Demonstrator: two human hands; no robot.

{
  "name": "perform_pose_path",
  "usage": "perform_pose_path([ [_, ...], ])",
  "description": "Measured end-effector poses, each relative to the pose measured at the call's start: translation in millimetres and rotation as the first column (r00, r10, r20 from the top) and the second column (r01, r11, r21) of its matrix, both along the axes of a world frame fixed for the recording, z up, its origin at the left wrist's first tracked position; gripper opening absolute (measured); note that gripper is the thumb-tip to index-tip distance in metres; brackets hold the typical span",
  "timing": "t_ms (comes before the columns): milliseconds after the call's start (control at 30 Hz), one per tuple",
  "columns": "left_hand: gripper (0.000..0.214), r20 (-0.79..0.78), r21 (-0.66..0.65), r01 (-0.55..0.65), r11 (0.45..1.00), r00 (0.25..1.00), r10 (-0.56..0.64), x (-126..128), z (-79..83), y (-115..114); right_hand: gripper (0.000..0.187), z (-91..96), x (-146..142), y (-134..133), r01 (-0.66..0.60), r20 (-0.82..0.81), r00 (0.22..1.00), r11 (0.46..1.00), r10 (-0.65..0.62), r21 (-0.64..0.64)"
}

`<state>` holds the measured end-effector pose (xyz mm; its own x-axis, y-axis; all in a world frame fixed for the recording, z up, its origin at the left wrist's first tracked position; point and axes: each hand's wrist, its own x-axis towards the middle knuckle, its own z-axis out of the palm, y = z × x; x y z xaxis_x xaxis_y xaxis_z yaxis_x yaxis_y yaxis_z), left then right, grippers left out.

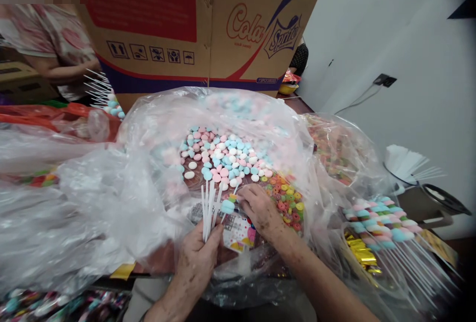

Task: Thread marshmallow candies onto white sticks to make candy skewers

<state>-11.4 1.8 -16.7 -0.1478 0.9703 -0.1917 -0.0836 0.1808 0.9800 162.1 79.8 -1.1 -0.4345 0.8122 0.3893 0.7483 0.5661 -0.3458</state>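
Note:
My left hand is closed round a bunch of thin white sticks that point upward. One stick carries a light blue candy near its top. My right hand rests just right of it, fingers pinched at that candy and the stick's tip. Beyond both hands lies a heap of pink, blue and white round candies in an open clear plastic bag. Small orange, green and red ring candies lie beside my right hand.
A large cardboard box stands behind the bag. Finished candy skewers lie at the right, with more white sticks in a container behind them. Another person in a patterned top holds sticks at the far left. Crumpled plastic bags cover the left.

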Motion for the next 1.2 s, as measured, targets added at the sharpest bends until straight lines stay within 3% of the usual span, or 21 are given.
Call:
perform_pose_path([
  [133,0.024,-0.048,0.001,0.041,0.999,0.998,-0.041,-2.6,2.5,0.5,0.021,-8.0,-4.5,-3.7,0.039,0.163,0.985,0.998,-0.048,0.057],
  [200,0.024,-0.051,0.005,0.046,0.999,0.998,-0.046,-2.5,3.9,0.5,0.023,-11.1,-7.3,-4.0,0.067,0.164,0.983,0.995,-0.078,0.069],
  [267,0.023,-0.053,0.011,0.028,1.0,0.998,-0.028,-1.6,5.3,0.4,0.021,-11.0,-8.4,-1.4,0.097,0.029,0.995,0.995,-0.098,0.019],
  [333,0.023,-0.063,0.017,0.01,1.0,0.998,-0.009,-0.2,7.1,0.1,0.016,-6.7,-6.5,3.1,0.145,-0.238,0.955,0.978,-0.178,-0.151],
  [400,0.021,-0.084,0.033,0.014,0.999,0.996,-0.011,1.3,9.9,-0.1,0.012,2.4,-2.4,7.6,0.105,-0.527,0.783,0.904,-0.332,-0.414],
  [467,0.019,-0.114,0.056,0.037,0.998,0.993,-0.03,2.4,13.7,-0.2,0.018,15.3,2.2,10.5,-0.057,-0.695,0.531,0.797,-0.485,-0.601],
  [533,0.019,-0.14,0.072,0.064,0.995,0.989,-0.053,3.2,17.8,-0.3,0.025,29.0,5.2,11.2,-0.214,-0.757,0.337,0.737,-0.561,-0.641],
  [600,0.02,-0.14,0.074,0.081,0.994,0.988,-0.071,3.5,20.9,-0.4,0.028,39.7,5.8,10.3,-0.286,-0.769,0.258,0.714,-0.586,-0.64],
  [767,0.022,-0.139,0.053,0.112,0.992,0.985,-0.104,2.2,21.0,0.4,0.031,43.8,2.0,6.9,-0.32,-0.768,0.237,0.699,-0.595,-0.64],
  [967,0.023,-0.266,0.057,0.178,0.982,0.951,-0.157,-3.6,15.7,3.2,0.03,42.1,0.1,5.9,-0.294,-0.768,0.243,0.71,-0.592,-0.64],
  [1200,0.025,-0.222,0.045,0.183,0.982,0.961,-0.168,-2.8,19.4,3.6,0.029,43.8,1.6,6.1,-0.294,-0.774,0.273,0.717,-0.571,-0.632],
])
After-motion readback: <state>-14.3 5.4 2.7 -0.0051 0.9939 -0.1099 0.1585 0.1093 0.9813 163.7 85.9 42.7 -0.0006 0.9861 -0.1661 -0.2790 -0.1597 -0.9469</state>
